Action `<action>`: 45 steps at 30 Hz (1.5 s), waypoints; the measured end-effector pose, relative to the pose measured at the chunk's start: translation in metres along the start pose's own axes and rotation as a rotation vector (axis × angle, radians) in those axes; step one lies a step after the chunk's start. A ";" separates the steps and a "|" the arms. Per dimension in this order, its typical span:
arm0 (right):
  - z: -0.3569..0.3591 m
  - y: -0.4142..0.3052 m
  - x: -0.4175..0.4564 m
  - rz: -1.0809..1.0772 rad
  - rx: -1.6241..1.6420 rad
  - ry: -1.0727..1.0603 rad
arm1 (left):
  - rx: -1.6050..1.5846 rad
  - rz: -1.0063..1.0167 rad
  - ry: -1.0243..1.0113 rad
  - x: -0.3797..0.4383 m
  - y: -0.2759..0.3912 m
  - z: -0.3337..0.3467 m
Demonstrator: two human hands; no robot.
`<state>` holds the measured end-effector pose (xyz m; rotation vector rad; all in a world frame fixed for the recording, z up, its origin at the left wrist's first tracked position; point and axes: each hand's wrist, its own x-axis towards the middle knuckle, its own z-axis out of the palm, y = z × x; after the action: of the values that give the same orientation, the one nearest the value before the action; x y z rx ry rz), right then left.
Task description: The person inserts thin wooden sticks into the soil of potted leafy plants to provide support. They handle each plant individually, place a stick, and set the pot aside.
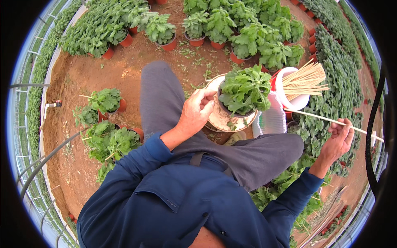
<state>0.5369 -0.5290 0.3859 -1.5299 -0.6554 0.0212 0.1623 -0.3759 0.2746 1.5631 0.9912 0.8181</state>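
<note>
My right hand (336, 139), held out to the right, grips a long thin pale stick (313, 116) between thumb and fingers. The stick slants from beside the white bucket toward the right rim of the view. My left hand (198, 107) is at the left side of a potted leafy plant (246, 90), fingers loosely curled and thumb apart, with nothing seen in it. Whether its fingertips touch the pot's dark rim I cannot tell. The plant's pot stands on a round, soil-stained stand (217, 119) between my legs. Leaves cover most of the pot.
A white bucket (280, 79) holds a bundle of thin wooden sticks (305, 79), beside a pale knitted cloth (273, 116). Potted plants (220, 26) stand in groups ahead. More staked pots (107, 100) are on the soil at left. Dense rows (335, 90) grow at right.
</note>
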 end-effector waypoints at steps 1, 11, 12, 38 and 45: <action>-0.012 -0.006 -0.003 0.030 0.136 -0.061 | 0.073 0.117 0.009 0.000 0.009 0.000; 0.062 -0.060 -0.103 -0.060 0.374 -0.420 | 0.399 0.700 -0.027 0.001 0.025 0.010; 0.069 -0.060 -0.109 -0.088 0.391 -0.454 | 0.426 0.726 -0.060 0.005 0.023 0.011; 0.135 -0.089 -0.130 -0.339 0.021 -0.444 | 0.618 0.847 -0.152 0.058 0.023 0.005; 0.134 -0.089 -0.129 -0.341 -0.151 -0.317 | 0.677 0.818 -0.072 0.059 0.015 -0.001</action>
<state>0.3411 -0.4663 0.4066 -1.5550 -1.1875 -0.0467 0.1895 -0.3231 0.2901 2.6473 0.5673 1.0068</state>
